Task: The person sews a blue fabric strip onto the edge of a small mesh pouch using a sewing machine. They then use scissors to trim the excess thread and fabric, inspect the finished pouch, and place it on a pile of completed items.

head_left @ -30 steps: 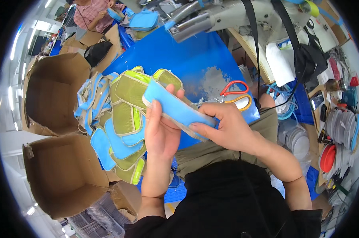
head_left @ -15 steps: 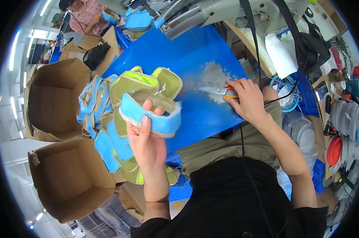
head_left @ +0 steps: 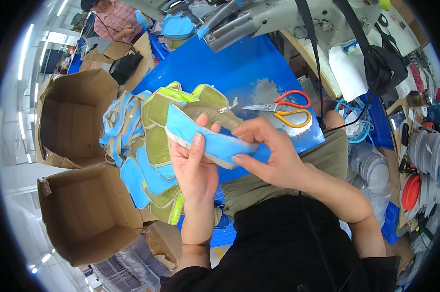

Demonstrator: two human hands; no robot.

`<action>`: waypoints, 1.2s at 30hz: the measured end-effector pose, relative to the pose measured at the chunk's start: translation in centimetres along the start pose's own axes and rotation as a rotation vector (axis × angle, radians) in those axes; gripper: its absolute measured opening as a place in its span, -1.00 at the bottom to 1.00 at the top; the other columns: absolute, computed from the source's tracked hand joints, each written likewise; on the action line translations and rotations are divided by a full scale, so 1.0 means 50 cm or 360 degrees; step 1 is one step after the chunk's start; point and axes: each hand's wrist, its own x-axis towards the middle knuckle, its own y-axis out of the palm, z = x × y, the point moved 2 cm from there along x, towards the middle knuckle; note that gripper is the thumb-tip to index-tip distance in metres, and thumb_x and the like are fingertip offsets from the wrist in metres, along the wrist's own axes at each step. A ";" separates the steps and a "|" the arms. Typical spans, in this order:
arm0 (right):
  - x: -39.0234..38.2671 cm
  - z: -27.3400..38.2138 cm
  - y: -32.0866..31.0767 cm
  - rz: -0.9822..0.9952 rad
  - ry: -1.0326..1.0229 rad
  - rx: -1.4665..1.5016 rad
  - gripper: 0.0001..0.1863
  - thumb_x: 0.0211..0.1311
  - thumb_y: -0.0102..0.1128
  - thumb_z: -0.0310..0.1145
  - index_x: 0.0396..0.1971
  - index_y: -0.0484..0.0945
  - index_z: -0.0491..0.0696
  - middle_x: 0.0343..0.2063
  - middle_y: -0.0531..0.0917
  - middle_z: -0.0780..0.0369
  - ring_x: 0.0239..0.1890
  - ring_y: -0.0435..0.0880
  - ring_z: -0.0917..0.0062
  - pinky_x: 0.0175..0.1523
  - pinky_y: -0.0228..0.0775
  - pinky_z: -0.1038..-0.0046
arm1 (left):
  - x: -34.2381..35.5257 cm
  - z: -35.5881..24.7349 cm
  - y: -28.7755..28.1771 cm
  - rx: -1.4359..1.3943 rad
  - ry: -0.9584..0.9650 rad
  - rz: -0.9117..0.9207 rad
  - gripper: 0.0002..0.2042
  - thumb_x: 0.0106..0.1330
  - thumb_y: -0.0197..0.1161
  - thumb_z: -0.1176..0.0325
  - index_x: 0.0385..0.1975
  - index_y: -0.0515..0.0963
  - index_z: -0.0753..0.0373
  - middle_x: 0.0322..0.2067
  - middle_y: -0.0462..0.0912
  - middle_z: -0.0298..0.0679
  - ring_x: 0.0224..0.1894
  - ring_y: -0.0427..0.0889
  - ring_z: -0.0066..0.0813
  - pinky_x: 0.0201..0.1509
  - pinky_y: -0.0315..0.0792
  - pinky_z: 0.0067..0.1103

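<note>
My left hand is closed on a blue and khaki sewn fabric band with a pale edge, its thumb pressed on the blue outer side. On the right end of the same band, my right hand pinches the cloth between thumb and fingers. A twisted white cord end shows by the far edge of the band. Beyond my right hand, scissors with one red and one orange handle lie on the blue tabletop, blades pointing left. Olive mesh pieces with lime trim are heaped left of my hands.
Blue-and-beige straps and flat blue pieces lie at the heap's left. Two open cardboard boxes stand further left. A sewing machine arm overhangs the table's far side. Another person sits at the far left.
My right hand has let go of the scissors, which now lie on the table, and has moved left to pinch the fabric band. The band has tilted down toward the right.
</note>
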 end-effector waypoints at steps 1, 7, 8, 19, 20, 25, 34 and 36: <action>-0.002 -0.001 0.000 -0.0026 -0.0023 -0.0025 -0.60 0.18 0.42 -0.49 0.01 0.54 -0.08 -0.21 0.70 0.15 -0.15 0.75 0.40 -0.06 0.55 0.44 | 0.002 0.001 -0.001 -0.0002 0.0008 0.0009 -0.43 0.45 0.25 0.52 0.40 0.20 0.22 0.19 0.59 0.02 0.12 0.69 -0.16 0.19 0.63 -0.29; -0.001 0.010 -0.003 -0.0049 -0.0172 -0.0150 -0.78 0.17 0.43 -0.49 -0.19 0.62 -0.11 -0.26 0.71 0.20 -0.20 0.75 0.42 -0.11 0.55 0.46 | 0.000 0.008 -0.006 0.0012 0.0036 0.0011 -0.46 0.45 0.24 0.52 0.38 0.20 0.23 0.20 0.58 0.04 0.13 0.69 -0.12 0.18 0.64 -0.29; -0.001 0.010 -0.003 -0.0054 -0.0191 -0.0160 -0.78 0.17 0.44 -0.49 -0.20 0.62 -0.11 -0.27 0.71 0.21 -0.21 0.76 0.44 -0.12 0.55 0.47 | 0.000 0.009 -0.005 0.0009 0.0041 0.0007 -0.46 0.45 0.24 0.53 0.37 0.20 0.23 0.21 0.57 0.04 0.13 0.69 -0.12 0.18 0.65 -0.28; 0.010 0.012 0.008 -0.0174 0.0030 0.0107 -0.77 0.15 0.50 -0.43 -0.24 0.62 -0.12 -0.38 0.70 0.24 -0.37 0.70 0.61 -0.24 0.51 0.53 | -0.007 0.014 0.002 -0.0045 0.0095 0.0018 -0.43 0.46 0.22 0.54 0.41 0.17 0.22 0.20 0.58 0.04 0.09 0.71 -0.14 0.11 0.69 -0.30; 0.010 0.013 0.008 -0.0164 -0.0015 0.0076 -0.77 0.15 0.50 -0.43 -0.26 0.62 -0.12 -0.38 0.70 0.24 -0.37 0.70 0.61 -0.25 0.50 0.53 | -0.007 0.015 0.000 -0.0044 0.0097 0.0030 -0.43 0.46 0.22 0.54 0.41 0.17 0.22 0.19 0.58 0.03 0.09 0.71 -0.14 0.11 0.69 -0.30; 0.015 0.019 0.002 -0.0003 -0.0136 -0.0060 -0.82 0.16 0.49 -0.42 -0.35 0.62 -0.12 -0.38 0.68 0.21 -0.38 0.69 0.60 -0.27 0.48 0.53 | -0.009 0.020 -0.005 0.0035 0.0119 -0.0007 -0.43 0.45 0.23 0.54 0.40 0.18 0.22 0.18 0.60 0.02 0.08 0.72 -0.14 0.11 0.68 -0.31; 0.013 -0.003 0.003 -0.0149 0.0079 0.0054 -0.78 0.23 0.44 -0.39 -0.51 0.60 -0.17 -0.56 0.68 0.23 -0.54 0.63 0.62 -0.41 0.40 0.51 | -0.018 0.021 0.003 -0.0081 0.0074 0.0043 -0.44 0.45 0.22 0.54 0.40 0.20 0.24 0.24 0.54 0.00 0.14 0.68 -0.19 0.17 0.65 -0.28; 0.016 -0.001 0.000 -0.0127 0.0088 -0.0016 -0.77 0.23 0.44 -0.39 -0.53 0.59 -0.16 -0.57 0.68 0.24 -0.54 0.63 0.63 -0.42 0.40 0.51 | -0.022 0.022 0.001 -0.0037 0.0071 0.0079 -0.46 0.47 0.21 0.51 0.41 0.22 0.24 0.29 0.50 -0.07 0.20 0.63 -0.30 0.17 0.65 -0.31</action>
